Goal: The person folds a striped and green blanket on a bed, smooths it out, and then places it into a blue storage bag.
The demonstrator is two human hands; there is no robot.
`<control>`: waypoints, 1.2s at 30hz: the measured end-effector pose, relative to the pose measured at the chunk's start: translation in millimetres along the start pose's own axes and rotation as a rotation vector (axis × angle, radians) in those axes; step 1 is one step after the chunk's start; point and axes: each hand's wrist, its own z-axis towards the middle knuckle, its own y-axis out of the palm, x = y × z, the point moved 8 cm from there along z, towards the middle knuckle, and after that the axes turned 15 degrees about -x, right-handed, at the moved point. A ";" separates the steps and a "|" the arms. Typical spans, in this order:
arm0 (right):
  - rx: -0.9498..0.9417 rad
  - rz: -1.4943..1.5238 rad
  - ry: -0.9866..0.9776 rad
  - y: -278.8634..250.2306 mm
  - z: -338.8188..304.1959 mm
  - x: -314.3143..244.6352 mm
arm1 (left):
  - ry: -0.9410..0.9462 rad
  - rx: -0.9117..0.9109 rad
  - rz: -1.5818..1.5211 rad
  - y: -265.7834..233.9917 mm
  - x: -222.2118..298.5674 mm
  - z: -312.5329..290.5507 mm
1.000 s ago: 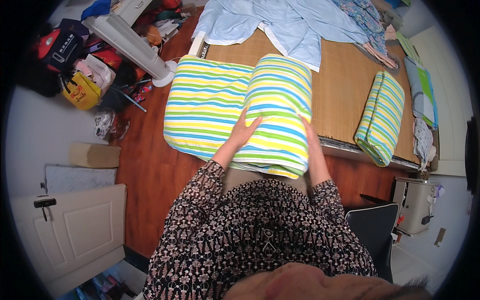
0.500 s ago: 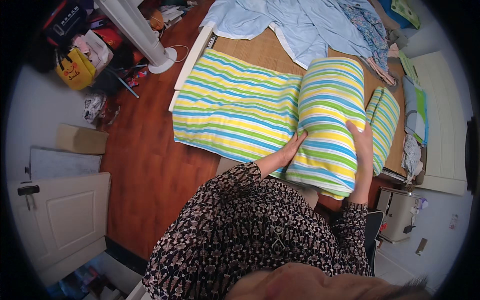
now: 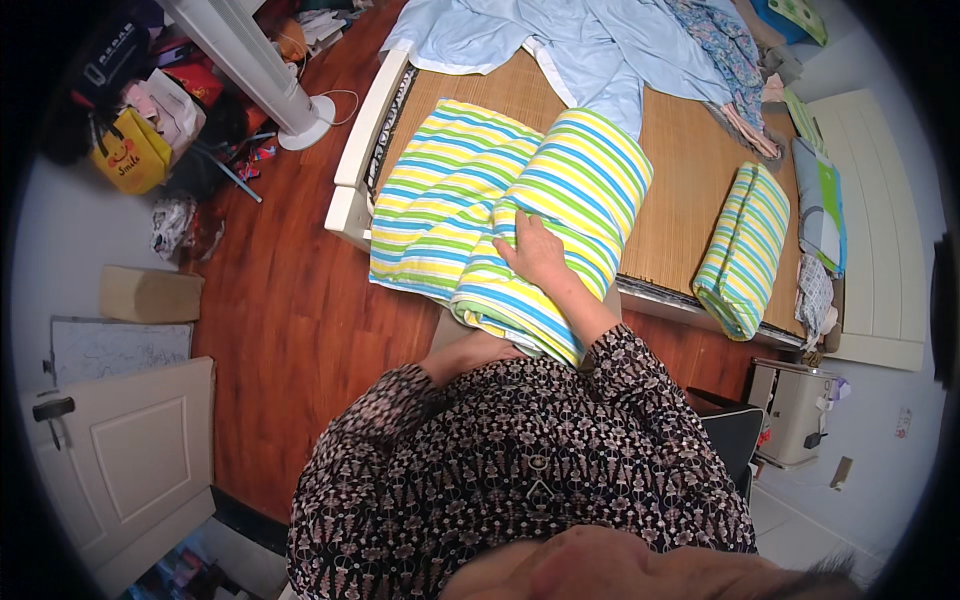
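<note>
Yellow, green, blue and white striped cloth fills the middle of my head view: a soft padded quilt [image 3: 585, 185], part thick roll and part flat, lying across the near edge of a bed covered by a tan woven mat [image 3: 690, 190]. The roll slants, its near end close to the person's waist, its far end beside a rumpled pale blue sheet [image 3: 590, 50]. From my remote seat I see the bare right hand [image 3: 537, 252] laid on top of the roll, fingers spread and gripping nothing that I can make out. The bare left hand [image 3: 475, 350] is low at the roll's near end, its fingers largely hidden by the cloth, so I cannot tell whether they pinch it or only press.

I judge the work well along but unfinished: most of the quilt's bulk looks rolled up, while a flat, slightly creased stretch to the left of the roll remains to be taken in. Well apart on the right, a slimmer rolled bundle of matching striped cloth [image 3: 745, 250] lies on the mat, untouched, and I would count that one as done
</note>
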 end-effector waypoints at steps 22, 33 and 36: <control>0.037 -0.210 -0.448 -9.9 -46.5 -38.2 | 0.166 1.403 -1.510 -94.0 -238.0 -120.9; -0.515 -0.248 -0.301 59.4 16.9 -72.6 | 0.315 1.329 -1.221 -170.1 -136.3 -157.5; -0.404 -0.279 -0.359 61.7 11.8 -71.7 | 0.314 1.209 -1.090 -200.8 -93.1 -134.1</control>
